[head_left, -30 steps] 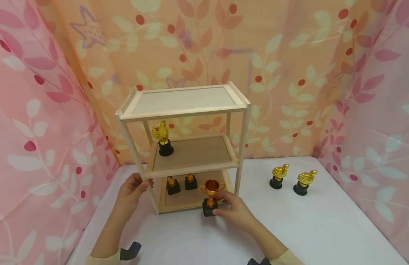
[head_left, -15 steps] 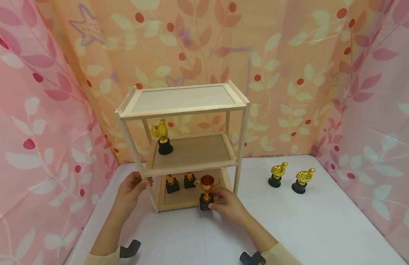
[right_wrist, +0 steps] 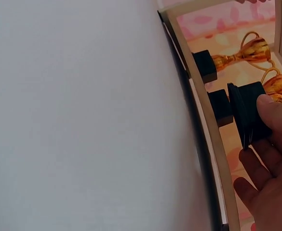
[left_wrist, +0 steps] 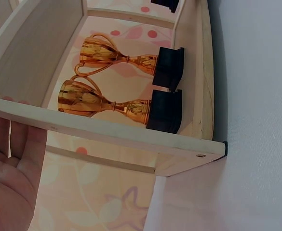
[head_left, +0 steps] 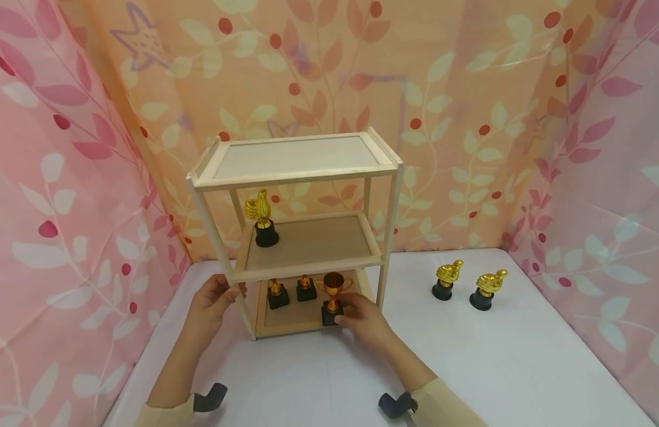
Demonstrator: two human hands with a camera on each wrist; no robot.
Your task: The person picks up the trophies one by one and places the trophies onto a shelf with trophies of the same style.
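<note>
A three-tier wooden shelf rack (head_left: 308,267) stands on the table. My left hand (head_left: 210,308) grips its left front post, with fingers behind the post in the left wrist view. My right hand (head_left: 368,323) holds a gold trophy cup (head_left: 333,284) upright by its black base (right_wrist: 249,113), at the front right of the bottom tier. Whether the base touches the tier I cannot tell. Behind it, two more trophy cups (left_wrist: 83,98) stand side by side on that tier, their tops hidden by the middle tier in the head view. A gold thumbs-up trophy (head_left: 264,222) stands at the middle tier's left.
Two more thumbs-up trophies, one nearer the rack (head_left: 446,280) and one farther right (head_left: 487,289), stand on the white-covered table (head_left: 521,356). Patterned cloth (head_left: 468,118) hangs behind and on both sides. The rack's top panel (head_left: 297,157) overhangs the lower tiers.
My right hand has carried the trophy cup slightly left and inward, from in front of the rack to over the bottom tier's front edge. The left hand keeps its place on the post.
</note>
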